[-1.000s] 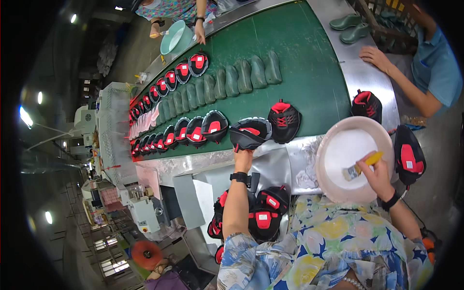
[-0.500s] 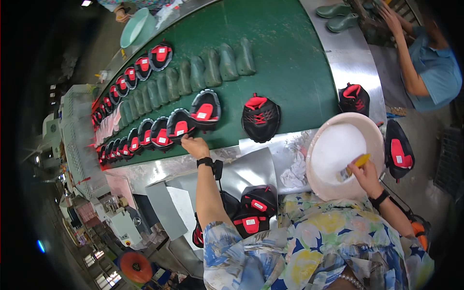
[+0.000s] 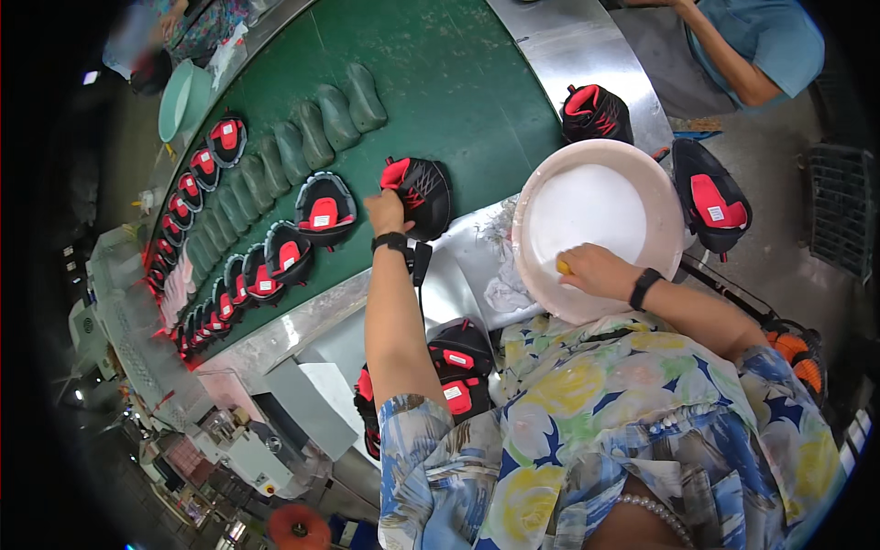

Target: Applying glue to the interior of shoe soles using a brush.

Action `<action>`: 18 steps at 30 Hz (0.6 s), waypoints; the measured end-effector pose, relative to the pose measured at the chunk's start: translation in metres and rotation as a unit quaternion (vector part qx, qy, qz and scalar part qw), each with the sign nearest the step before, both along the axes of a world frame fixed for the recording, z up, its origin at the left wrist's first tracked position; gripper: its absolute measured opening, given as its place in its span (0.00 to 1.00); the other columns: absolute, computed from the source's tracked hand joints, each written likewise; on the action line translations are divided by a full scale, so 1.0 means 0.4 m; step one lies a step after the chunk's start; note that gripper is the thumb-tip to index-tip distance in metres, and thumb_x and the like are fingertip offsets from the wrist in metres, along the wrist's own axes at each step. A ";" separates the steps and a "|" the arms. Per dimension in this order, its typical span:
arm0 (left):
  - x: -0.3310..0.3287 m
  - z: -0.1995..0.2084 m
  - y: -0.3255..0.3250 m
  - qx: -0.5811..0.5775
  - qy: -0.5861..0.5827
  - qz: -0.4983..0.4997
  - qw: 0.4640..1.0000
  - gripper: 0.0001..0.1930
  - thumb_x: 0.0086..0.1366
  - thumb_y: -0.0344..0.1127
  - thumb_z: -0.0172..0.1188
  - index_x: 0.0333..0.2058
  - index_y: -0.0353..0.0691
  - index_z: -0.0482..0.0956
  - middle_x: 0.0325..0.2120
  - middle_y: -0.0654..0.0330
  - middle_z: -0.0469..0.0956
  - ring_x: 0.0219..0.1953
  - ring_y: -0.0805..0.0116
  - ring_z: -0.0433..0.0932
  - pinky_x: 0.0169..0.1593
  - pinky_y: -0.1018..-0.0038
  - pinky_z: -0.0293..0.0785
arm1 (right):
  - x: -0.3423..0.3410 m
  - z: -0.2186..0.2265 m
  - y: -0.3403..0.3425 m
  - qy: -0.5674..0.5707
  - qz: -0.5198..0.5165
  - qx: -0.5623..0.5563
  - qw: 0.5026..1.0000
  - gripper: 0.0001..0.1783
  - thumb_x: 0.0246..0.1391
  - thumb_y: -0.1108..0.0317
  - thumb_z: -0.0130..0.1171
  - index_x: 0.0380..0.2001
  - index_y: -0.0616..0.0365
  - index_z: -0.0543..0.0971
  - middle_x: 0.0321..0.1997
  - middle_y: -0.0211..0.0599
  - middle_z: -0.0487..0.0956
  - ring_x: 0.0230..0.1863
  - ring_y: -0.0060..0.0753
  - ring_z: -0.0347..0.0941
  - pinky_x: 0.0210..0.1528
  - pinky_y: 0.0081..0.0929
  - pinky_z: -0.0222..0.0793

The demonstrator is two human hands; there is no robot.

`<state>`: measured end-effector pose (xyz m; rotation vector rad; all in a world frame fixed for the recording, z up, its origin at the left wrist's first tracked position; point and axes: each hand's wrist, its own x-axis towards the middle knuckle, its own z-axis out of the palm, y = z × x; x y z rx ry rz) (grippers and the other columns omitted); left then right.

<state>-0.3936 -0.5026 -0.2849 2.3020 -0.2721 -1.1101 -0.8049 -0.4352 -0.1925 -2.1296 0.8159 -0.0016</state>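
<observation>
My left hand (image 3: 390,214) is closed on the heel side of a black shoe upper (image 3: 429,197) with red lining and laces, standing on the green belt (image 3: 458,92). My right hand (image 3: 600,270) reaches into a pale pink basin (image 3: 665,225) of white stuff. Its fingers are wrapped round a brush with a yellow handle (image 3: 563,266); the bristles are hidden under the hand. Left of my left hand, a black upper with a red insole piece (image 3: 325,213) lies at the end of a row of similar ones.
Green shoe lasts (image 3: 314,135) stand in a row along the belt. Two more shoes, one behind the basin (image 3: 598,115) and one right of it (image 3: 713,197), sit close by. More uppers (image 3: 461,360) lie near my lap. A co-worker in blue (image 3: 770,46) is at the far right.
My left hand has left the row of uppers and gone right to the single laced shoe. My right hand has turned over the brush in the basin. The whole view has shifted.
</observation>
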 end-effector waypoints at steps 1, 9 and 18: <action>0.012 -0.011 0.014 0.004 0.024 0.015 1.000 0.30 0.65 0.47 0.52 0.60 0.33 0.61 0.55 0.42 0.72 0.51 0.45 0.77 0.34 0.57 0.85 | -0.027 0.007 0.002 -0.008 -0.003 -0.001 1.000 0.11 0.58 0.62 0.61 0.35 0.60 0.77 0.32 0.49 0.80 0.37 0.54 0.78 0.40 0.43 0.71; -0.124 -0.035 -0.078 0.141 -0.171 -0.029 0.975 0.45 0.57 0.69 0.56 0.56 0.29 0.73 0.57 0.36 0.72 0.61 0.40 0.70 0.63 0.55 0.66 | -0.143 0.106 -0.036 -0.075 -0.188 0.073 0.977 0.10 0.58 0.64 0.62 0.34 0.60 0.76 0.30 0.47 0.79 0.33 0.54 0.77 0.38 0.43 0.71; -0.060 0.095 0.044 -0.217 -0.074 -0.347 0.909 0.20 0.64 0.35 0.58 0.53 0.33 0.76 0.46 0.53 0.80 0.44 0.57 0.80 0.46 0.64 0.77 | -0.304 0.077 -0.056 -0.059 -0.208 -0.010 0.976 0.11 0.56 0.64 0.63 0.31 0.61 0.76 0.28 0.48 0.78 0.31 0.54 0.75 0.36 0.42 0.70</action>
